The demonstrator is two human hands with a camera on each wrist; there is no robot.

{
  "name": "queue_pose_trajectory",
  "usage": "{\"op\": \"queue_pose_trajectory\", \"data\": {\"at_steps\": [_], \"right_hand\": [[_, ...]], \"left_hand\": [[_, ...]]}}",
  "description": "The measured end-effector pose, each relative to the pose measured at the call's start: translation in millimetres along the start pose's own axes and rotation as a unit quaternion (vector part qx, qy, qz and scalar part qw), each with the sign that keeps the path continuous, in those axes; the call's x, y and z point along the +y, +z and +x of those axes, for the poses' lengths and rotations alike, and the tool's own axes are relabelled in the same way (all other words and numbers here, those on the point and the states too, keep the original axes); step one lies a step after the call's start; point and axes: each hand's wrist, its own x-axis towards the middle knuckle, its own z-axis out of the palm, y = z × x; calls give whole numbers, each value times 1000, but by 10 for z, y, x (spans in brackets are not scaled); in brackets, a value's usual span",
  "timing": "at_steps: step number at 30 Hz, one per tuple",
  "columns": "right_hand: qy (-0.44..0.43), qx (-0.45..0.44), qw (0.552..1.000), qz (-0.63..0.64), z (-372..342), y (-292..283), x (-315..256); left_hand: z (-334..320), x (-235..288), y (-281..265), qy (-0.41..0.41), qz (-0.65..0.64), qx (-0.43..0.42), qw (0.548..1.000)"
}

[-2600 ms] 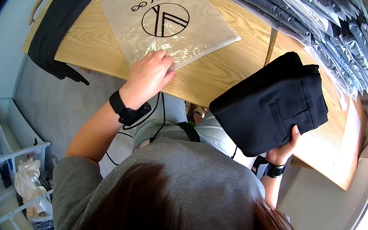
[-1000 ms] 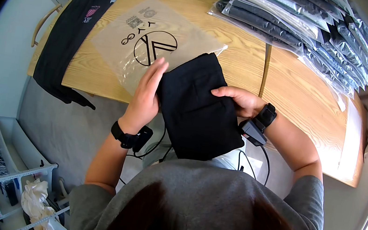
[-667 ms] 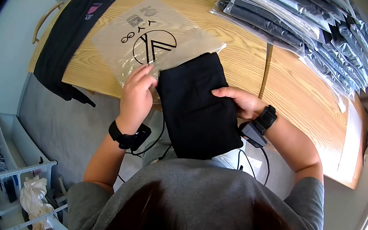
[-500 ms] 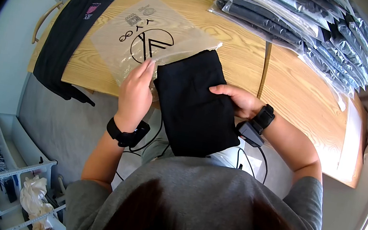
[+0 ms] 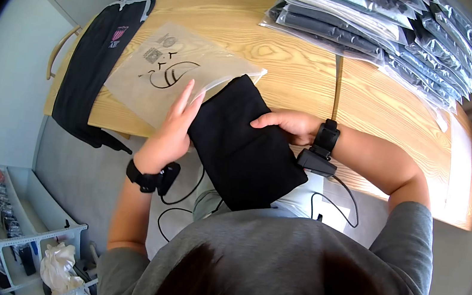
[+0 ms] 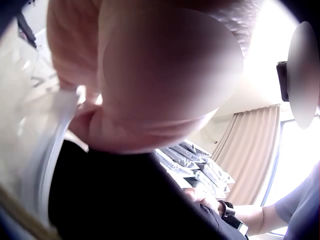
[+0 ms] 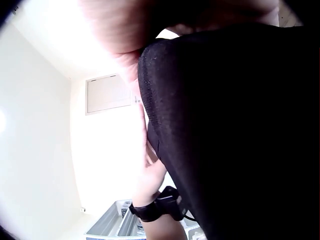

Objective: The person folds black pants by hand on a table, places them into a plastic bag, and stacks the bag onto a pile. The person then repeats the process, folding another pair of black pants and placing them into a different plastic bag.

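Folded black trousers [image 5: 248, 149] lean over the front edge of the table, in front of the body. My right hand [image 5: 290, 124] grips their right side, thumb on top and fingers hidden beneath. A translucent zip bag [image 5: 130, 84] with a dark printed logo lies left of them, its near edge lifted and bent. My left hand [image 5: 170, 132] holds that edge, its fingers pointing up and away; in the left wrist view the bag's pale edge [image 6: 59, 112] runs up between thumb and fingers. The trousers' upper left corner is right at the bag's mouth.
A tall stack of bagged clothes [image 5: 350, 24] stands at the back right of the wooden table [image 5: 230, 17]. Dark trousers [image 5: 94, 61] with a pink print hang over its left end. White compartment bins [image 5: 37, 234] stand at lower left. Cables [image 5: 334, 200] hang from both wrist cameras.
The trousers have come from the right to the middle, beside the bag. My right hand has shifted its grip to their side. The bag's near edge has risen and its logo now looks bent.
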Motion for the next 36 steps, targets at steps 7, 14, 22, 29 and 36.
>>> {"op": "queue_pose_trajectory", "data": {"at_steps": [7, 14, 22, 29, 36], "right_hand": [[18, -16, 1000, -11, 39, 9, -58], [17, 6, 998, -65, 48, 71, -152], [-42, 55, 996, 50, -103, 34, -128], [-124, 59, 983, 121, 49, 196, -132], [-194, 86, 970, 118, 21, 121, -40]], "left_hand": [[470, -16, -243, 44, 181, -87, 979], [479, 296, -265, 72, 193, -77, 976], [-175, 132, -32, -13, 228, 54, 972], [-424, -66, 330, -78, 124, 146, 978], [-450, -136, 495, -68, 64, 206, 974]]}}
